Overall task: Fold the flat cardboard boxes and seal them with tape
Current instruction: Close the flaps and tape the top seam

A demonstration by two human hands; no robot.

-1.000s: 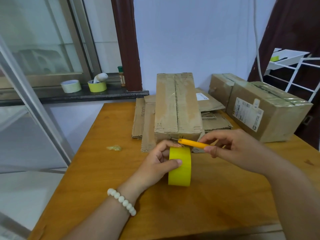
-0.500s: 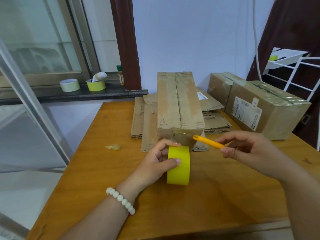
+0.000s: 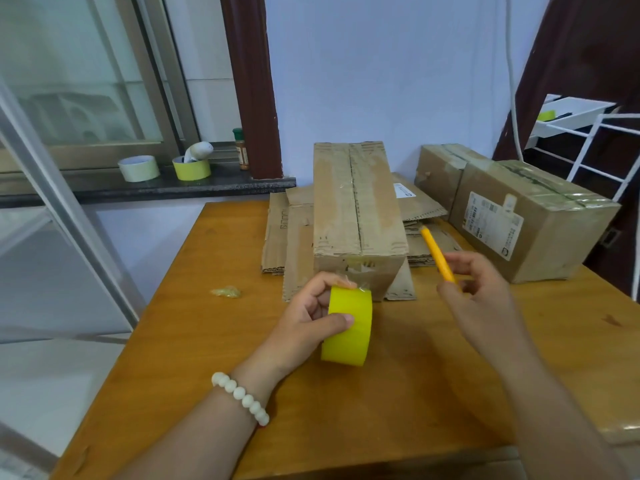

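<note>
Left hand (image 3: 308, 317) grips the yellow tape roll (image 3: 348, 327): thumb pressed across the outer face, fingers curled over the top edge. The roll stands on edge about mid-desk; whether it touches the desk (image 3: 173, 358) cannot be told. It sits just in front of the near end of the folded box (image 3: 356, 209), with a glossy bit of tape showing at the top of the roll beside the fingertips. The box lies lengthwise toward the far edge, centre seam up, on top of flat cardboard sheets (image 3: 291, 237). Right hand (image 3: 481, 299) pinches a yellow cutter (image 3: 437, 252), its tip pointing up and toward the far edge; this hand is to the right of the box's near end, apart from the roll and the left hand. Two sealed boxes (image 3: 533, 223) stand at the far right corner. A crumpled tape scrap (image 3: 227, 291) lies toward the left edge. Two more tape rolls (image 3: 138, 168) are on the windowsill beyond the desk.
</note>
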